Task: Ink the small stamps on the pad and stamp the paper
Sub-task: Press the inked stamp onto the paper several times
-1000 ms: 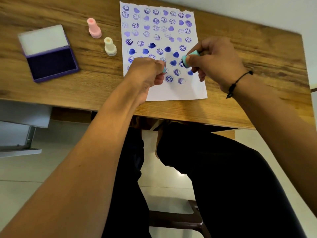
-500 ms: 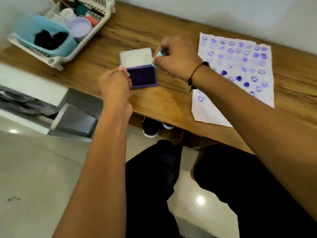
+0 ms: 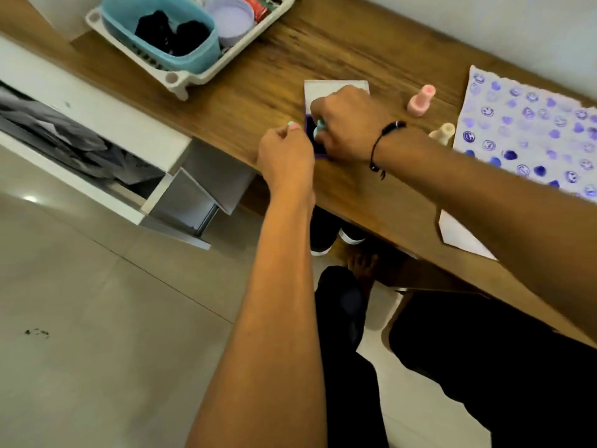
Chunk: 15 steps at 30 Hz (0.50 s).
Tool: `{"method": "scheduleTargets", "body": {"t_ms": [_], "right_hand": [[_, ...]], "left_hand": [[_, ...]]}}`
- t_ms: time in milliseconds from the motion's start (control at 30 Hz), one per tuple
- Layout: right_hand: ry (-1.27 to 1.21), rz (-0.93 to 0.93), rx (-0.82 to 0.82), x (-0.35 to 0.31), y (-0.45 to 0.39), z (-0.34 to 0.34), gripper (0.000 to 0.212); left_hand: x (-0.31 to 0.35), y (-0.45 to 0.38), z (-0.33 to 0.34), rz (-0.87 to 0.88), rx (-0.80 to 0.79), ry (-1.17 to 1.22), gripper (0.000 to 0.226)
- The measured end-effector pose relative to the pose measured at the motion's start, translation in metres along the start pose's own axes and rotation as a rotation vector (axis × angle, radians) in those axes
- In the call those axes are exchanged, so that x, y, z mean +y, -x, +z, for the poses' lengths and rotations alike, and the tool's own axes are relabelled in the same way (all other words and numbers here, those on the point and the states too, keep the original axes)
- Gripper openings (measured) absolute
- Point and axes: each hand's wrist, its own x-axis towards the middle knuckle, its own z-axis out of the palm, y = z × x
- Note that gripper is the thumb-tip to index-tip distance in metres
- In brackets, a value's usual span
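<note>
Wooden desk [image 3: 355,195] runs across the view, and the open purple ink pad [image 3: 308,124] on it serves as the marker for everything else. Nearest the body, just on the near-left side of the pad, the left hand [image 3: 284,156] is curled, pinching a small mint stamp [image 3: 292,125] whose end shows above the fingers. Over the pad itself the right hand [image 3: 349,124] is closed round a second teal stamp [image 3: 319,127], pressing it down onto the inked face; a dark cord bracelet [image 3: 382,140] circles that wrist.

Right of the pad stand two unused stamps, a pink one [image 3: 420,101] and a cream one [image 3: 443,132], upright and apart from each other. Further right lies the paper [image 3: 529,134], already thick with purple smileys and hearts. Only its near strip looks bare, so the job seems mostly done: this is a re-inking, with a few prints left to place.

Beyond the pad, to the far left, a white rack [image 3: 181,80] holds a blue tub [image 3: 158,27] and a lilac lid [image 3: 231,19]. Pale floor tiles [image 3: 97,302] and an open white drawer [image 3: 106,147] lie below the desk edge.
</note>
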Motion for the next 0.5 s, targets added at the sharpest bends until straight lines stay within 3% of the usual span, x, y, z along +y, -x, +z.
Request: {"method": "scheduleTargets", "body": {"t_ms": [500], "right_hand": [[0.004, -0.016, -0.009, -0.0054, 0.0024, -0.0018, 0.026]], "left_hand": [[-0.0026, 0.0017, -0.0037, -0.014, -0.041, -0.009, 0.031]]}}
